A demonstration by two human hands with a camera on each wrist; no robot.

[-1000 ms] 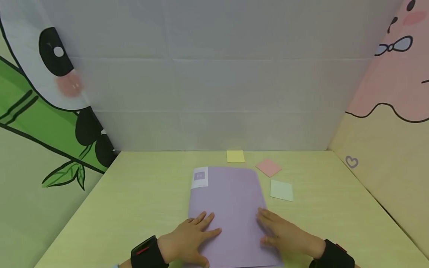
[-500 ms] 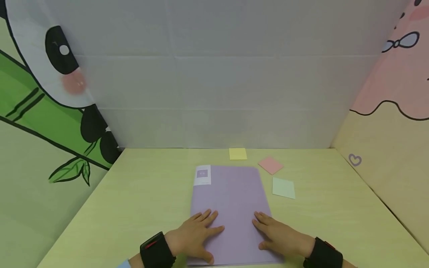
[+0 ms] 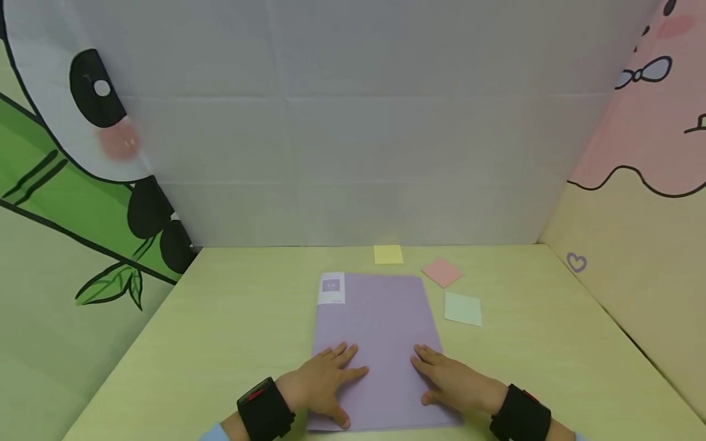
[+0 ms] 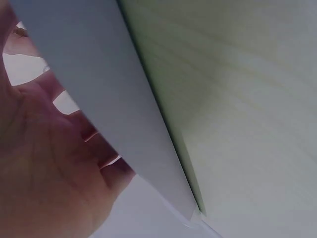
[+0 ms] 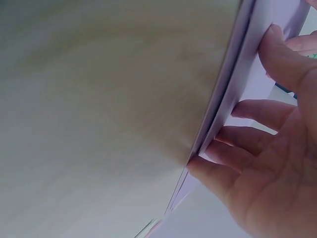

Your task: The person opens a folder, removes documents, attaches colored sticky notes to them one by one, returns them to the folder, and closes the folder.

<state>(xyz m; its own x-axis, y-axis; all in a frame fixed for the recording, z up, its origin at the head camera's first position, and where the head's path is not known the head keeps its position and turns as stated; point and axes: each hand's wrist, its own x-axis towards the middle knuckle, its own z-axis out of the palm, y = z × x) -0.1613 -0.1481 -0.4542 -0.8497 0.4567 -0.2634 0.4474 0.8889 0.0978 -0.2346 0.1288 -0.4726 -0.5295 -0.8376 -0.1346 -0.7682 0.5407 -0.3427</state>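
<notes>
A purple folder (image 3: 380, 318) with a white label (image 3: 331, 288) at its top left corner lies on the table. My left hand (image 3: 325, 381) rests on its lower left part, fingers spread over the cover and thumb near the bottom edge. On the opposite side my right hand (image 3: 452, 380) lies across the folder's right edge, fingertips on the cover. In the right wrist view, the fingers touch the folder's edge (image 5: 225, 94), where thin layers show slightly apart. The left wrist view shows the folder's side (image 4: 106, 84) just above the table, hiding the left fingertips.
Behind the folder, near the back of the table (image 3: 231, 331), lie a yellow paper square (image 3: 388, 254) and a pink one (image 3: 442, 272). A pale green square (image 3: 463, 308) sits right of the folder. A grey back wall (image 3: 353, 135) and painted side walls enclose the table.
My right hand has shifted left, from the folder's right edge farther onto its cover. The left hand stays on the left part with little movement. The head view has shifted slightly.
</notes>
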